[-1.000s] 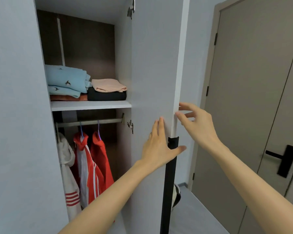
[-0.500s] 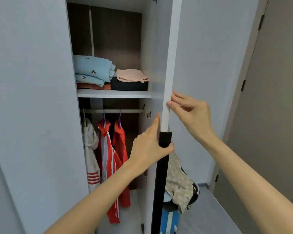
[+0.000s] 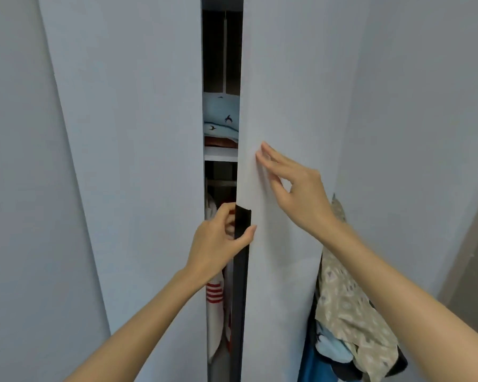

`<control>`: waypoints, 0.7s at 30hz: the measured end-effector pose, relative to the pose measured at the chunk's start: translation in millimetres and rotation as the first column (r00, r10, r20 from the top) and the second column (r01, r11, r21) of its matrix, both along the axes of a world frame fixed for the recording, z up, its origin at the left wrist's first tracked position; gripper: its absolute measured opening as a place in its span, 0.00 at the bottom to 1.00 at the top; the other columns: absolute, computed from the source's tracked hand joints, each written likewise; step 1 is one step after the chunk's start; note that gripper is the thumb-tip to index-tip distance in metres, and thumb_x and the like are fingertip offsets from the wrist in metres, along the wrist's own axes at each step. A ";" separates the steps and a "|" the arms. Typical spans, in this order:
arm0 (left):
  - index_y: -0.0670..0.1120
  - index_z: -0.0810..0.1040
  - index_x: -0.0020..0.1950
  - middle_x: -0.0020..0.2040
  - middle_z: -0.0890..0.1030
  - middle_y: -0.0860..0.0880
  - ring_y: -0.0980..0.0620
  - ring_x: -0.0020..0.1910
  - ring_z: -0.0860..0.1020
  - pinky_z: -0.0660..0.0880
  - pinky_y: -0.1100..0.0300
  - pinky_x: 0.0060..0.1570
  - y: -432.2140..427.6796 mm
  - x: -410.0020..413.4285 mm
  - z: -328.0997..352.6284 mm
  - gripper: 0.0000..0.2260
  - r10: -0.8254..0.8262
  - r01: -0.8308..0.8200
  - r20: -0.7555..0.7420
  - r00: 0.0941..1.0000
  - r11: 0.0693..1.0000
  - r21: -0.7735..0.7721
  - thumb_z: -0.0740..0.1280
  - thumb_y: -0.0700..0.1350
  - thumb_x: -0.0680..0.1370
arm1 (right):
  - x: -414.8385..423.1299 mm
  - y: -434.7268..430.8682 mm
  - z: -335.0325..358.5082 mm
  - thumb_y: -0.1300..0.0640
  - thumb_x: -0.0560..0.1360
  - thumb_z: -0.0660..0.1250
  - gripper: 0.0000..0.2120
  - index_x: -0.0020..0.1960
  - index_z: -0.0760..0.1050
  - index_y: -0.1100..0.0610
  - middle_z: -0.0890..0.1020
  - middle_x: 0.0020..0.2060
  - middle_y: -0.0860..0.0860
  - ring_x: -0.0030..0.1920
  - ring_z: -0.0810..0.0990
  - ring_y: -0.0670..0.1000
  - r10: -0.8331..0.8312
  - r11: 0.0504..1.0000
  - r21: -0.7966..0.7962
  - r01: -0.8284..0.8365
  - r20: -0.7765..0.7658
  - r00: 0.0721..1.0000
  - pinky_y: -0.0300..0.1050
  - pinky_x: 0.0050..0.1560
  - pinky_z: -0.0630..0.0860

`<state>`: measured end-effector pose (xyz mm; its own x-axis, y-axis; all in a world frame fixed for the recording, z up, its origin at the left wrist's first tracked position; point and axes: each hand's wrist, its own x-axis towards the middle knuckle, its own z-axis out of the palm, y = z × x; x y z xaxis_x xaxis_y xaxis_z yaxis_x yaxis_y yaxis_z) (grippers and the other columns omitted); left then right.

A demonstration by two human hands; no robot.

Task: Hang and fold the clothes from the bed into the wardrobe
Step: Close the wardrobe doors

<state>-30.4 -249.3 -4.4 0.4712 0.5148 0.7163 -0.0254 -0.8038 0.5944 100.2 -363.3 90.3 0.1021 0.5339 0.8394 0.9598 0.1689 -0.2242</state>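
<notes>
The white wardrobe's right door [image 3: 287, 78] stands only a narrow gap from the left door [image 3: 138, 133]. My left hand [image 3: 218, 241] grips the black handle strip [image 3: 242, 271] on the right door's edge, fingers curled behind it and thumb on the front. My right hand [image 3: 293, 186] presses its straight fingertips on the door's face just above. Through the gap I see a folded light-blue garment [image 3: 221, 114] on the shelf [image 3: 220, 153] and a white hanging garment with red stripes [image 3: 215, 299] below the rail.
A pile of clothes, beige patterned cloth [image 3: 348, 299] over blue and black pieces, sits to the right of the wardrobe against the wall. A brown room door's edge [image 3: 472, 271] shows at the far right.
The right wardrobe door has swung from wide open to nearly closed. My left hand stayed on the black handle strip. My right hand moved from the door's edge onto its front face.
</notes>
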 end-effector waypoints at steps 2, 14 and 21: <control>0.59 0.68 0.64 0.45 0.76 0.66 0.63 0.39 0.78 0.74 0.71 0.40 30.8 -4.2 -1.6 0.23 0.069 -0.068 -0.031 0.997 0.998 0.007 0.67 0.62 0.72 | -0.9 29.2 -2.4 0.66 0.80 0.60 0.23 0.72 0.68 0.50 0.63 0.72 0.40 0.75 0.60 0.46 -0.035 0.995 -0.094 0.039 0.042 0.998 0.32 0.71 0.58; 0.64 0.40 0.76 0.78 0.40 0.57 0.54 0.77 0.38 0.38 0.44 0.72 181.0 21.4 8.9 0.41 0.235 -0.215 -0.159 0.959 0.968 0.130 0.64 0.67 0.72 | 12.2 166.0 -11.6 0.75 0.76 0.54 0.37 0.78 0.52 0.49 0.46 0.77 0.41 0.78 0.44 0.55 -0.293 0.911 -0.231 0.341 0.216 0.931 0.42 0.40 0.77; 0.58 0.30 0.75 0.73 0.24 0.48 0.46 0.72 0.25 0.32 0.33 0.67 226.0 47.1 23.3 0.46 0.385 -0.312 -0.288 0.877 0.912 0.268 0.63 0.65 0.74 | 25.5 218.7 -15.1 0.76 0.72 0.51 0.42 0.78 0.48 0.46 0.42 0.77 0.39 0.78 0.37 0.53 -0.397 0.855 -0.294 0.426 0.157 0.904 0.63 0.57 0.76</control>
<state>16.7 -23.3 19.0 0.5146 0.5467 0.6605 0.4457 -0.8287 0.3387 125.8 -144.7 75.2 0.3053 0.6959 0.6500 0.9440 -0.3110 -0.1103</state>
